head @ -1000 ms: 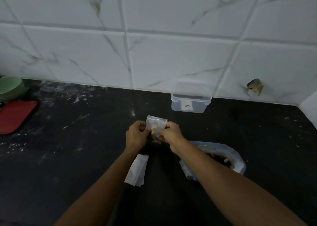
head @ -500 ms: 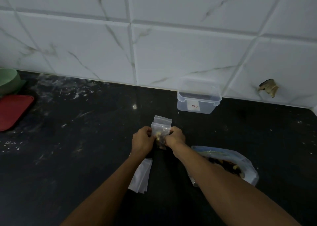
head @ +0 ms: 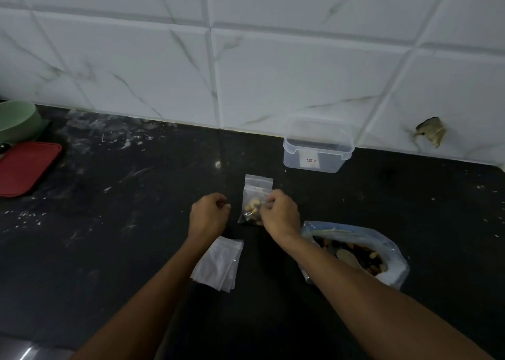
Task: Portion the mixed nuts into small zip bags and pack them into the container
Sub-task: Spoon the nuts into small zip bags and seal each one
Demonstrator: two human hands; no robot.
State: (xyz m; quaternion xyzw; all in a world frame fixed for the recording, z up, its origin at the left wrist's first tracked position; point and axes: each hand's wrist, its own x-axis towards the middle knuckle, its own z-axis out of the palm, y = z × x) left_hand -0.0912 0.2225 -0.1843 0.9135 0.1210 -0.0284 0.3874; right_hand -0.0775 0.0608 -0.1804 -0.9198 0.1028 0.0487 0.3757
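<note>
Home kitchen, tiled backsplash (head: 273,67), dark countertop (head: 123,223)

Left hand (head: 209,213) has let go of small clear zip bag of mixed nuts (head: 255,201); half second ago both hands pinched it at top, now left hand sits apart to bag's left, fingers curled, holding nothing. Right hand (head: 280,215) alone pinches bag at right edge. Bag top, earlier hidden between fingers, now stands clear above hands.
</note>
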